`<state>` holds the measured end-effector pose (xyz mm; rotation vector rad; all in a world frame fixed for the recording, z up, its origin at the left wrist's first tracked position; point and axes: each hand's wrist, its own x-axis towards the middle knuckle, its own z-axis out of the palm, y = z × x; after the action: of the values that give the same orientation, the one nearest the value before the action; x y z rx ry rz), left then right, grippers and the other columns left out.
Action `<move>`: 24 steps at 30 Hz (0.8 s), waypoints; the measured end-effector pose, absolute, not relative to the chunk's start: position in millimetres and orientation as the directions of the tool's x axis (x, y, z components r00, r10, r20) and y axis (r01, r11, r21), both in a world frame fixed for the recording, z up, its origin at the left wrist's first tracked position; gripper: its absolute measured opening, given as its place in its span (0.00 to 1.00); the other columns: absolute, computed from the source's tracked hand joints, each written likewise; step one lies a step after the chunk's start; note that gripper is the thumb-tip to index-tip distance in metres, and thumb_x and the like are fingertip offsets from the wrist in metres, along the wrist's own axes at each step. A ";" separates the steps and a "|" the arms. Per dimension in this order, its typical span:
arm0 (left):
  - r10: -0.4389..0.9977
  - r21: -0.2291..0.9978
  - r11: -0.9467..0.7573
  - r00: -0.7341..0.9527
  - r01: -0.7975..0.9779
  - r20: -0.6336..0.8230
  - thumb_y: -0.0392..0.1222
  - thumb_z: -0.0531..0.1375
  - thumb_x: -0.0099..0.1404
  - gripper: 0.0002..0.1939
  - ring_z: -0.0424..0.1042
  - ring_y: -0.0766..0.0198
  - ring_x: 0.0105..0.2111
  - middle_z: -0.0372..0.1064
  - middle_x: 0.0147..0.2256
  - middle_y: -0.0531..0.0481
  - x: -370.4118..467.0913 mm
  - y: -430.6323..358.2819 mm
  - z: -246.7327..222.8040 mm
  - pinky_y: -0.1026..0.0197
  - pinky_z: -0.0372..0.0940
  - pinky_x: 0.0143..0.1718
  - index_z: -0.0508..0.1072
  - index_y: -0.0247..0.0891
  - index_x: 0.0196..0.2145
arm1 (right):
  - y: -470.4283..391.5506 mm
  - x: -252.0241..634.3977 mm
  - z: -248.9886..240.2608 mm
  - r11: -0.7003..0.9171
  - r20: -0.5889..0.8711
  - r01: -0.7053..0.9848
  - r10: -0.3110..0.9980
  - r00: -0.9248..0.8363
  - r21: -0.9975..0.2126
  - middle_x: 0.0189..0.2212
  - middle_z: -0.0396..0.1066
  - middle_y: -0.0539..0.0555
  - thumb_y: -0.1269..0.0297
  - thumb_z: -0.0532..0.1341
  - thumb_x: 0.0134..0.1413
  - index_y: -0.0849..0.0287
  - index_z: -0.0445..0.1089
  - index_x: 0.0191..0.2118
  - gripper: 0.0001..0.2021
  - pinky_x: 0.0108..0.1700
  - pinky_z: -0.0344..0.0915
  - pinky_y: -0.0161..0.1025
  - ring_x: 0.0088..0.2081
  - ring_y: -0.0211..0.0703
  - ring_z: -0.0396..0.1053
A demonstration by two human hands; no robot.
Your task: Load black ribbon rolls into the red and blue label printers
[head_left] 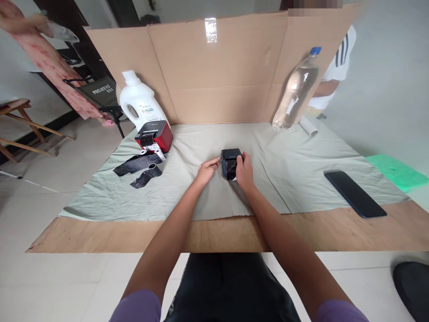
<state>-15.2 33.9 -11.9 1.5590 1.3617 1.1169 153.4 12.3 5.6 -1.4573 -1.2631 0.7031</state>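
Observation:
A small black device [231, 154] with a glossy dark strip at its front stands on the grey-green cloth [187, 197], near the middle. My right hand [245, 171] is wrapped round its right side, thumb on the front. At the left side of the device is my left hand [208, 170], fingers pointing toward it with a fingertip at its edge; it does not grip it. To the left stands a red and black box-shaped device [164, 136] with a dark strip coming out. Dark ribbon rolls [147, 174] lie in front of that one.
A white jug [142, 105] stands back left, a clear bottle [296, 94] leans back right by a white tube [307, 125]. Cardboard [217, 71] rises behind. A phone [355, 194] lies right. Two people are partly visible beyond.

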 end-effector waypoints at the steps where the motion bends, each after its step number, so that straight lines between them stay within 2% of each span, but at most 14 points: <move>1: 0.985 0.928 -0.174 0.060 0.330 0.164 0.31 0.54 0.58 0.29 0.70 0.63 0.41 0.74 0.41 0.51 -14.7 32.4 -12.1 0.62 0.66 0.49 0.79 0.43 0.56 | 12.6 153.6 5.7 0.090 0.188 0.330 0.942 0.277 -0.940 0.64 0.64 0.67 0.51 0.46 0.67 0.66 0.59 0.65 0.30 0.62 0.61 0.44 0.63 0.51 0.64; 4: 0.963 0.896 -0.269 0.104 0.353 0.248 0.30 0.54 0.60 0.32 0.67 0.65 0.38 0.69 0.41 0.50 -12.7 29.3 -12.3 0.63 0.65 0.47 0.74 0.43 0.61 | 14.2 154.8 4.8 0.090 0.183 0.306 0.939 0.292 -0.948 0.63 0.65 0.66 0.52 0.47 0.67 0.65 0.59 0.65 0.29 0.63 0.61 0.45 0.63 0.51 0.64; 7: 0.950 0.885 -0.311 0.126 0.346 0.285 0.29 0.54 0.60 0.31 0.66 0.65 0.39 0.66 0.40 0.50 -9.3 29.4 -13.3 0.62 0.65 0.49 0.74 0.44 0.60 | 16.6 156.2 2.3 0.101 0.177 0.247 0.935 0.308 -0.964 0.62 0.68 0.65 0.50 0.48 0.67 0.61 0.60 0.64 0.28 0.63 0.60 0.49 0.63 0.53 0.65; 13: 0.951 0.902 -0.304 0.034 0.307 0.308 0.28 0.54 0.61 0.29 0.68 0.62 0.41 0.67 0.39 0.49 -1.6 30.4 -18.9 0.57 0.64 0.54 0.78 0.42 0.56 | 21.4 158.7 -3.5 0.121 0.175 0.178 0.927 0.333 -0.977 0.59 0.70 0.64 0.46 0.50 0.65 0.59 0.63 0.61 0.28 0.63 0.60 0.51 0.60 0.55 0.67; 18: 0.940 0.887 -0.335 0.044 0.317 0.339 0.28 0.53 0.60 0.28 0.69 0.61 0.42 0.67 0.39 0.48 -4.6 32.1 -20.6 0.57 0.64 0.53 0.79 0.41 0.54 | 24.4 159.2 -7.3 0.129 0.177 0.157 0.920 0.349 -0.979 0.57 0.71 0.64 0.42 0.51 0.64 0.59 0.65 0.59 0.29 0.61 0.62 0.51 0.59 0.55 0.68; 24: 0.945 0.886 -0.319 0.038 0.335 0.326 0.28 0.53 0.60 0.30 0.68 0.61 0.43 0.66 0.40 0.49 -8.5 51.3 -15.8 0.57 0.64 0.55 0.77 0.43 0.57 | 25.8 159.3 -6.9 0.122 0.165 0.139 0.920 0.356 -0.983 0.57 0.72 0.65 0.45 0.52 0.64 0.59 0.65 0.58 0.27 0.61 0.62 0.51 0.58 0.55 0.69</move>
<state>-8.5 51.3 -15.8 1.7131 1.2999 1.2871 159.3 25.8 -6.9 -1.3361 -1.0732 0.7696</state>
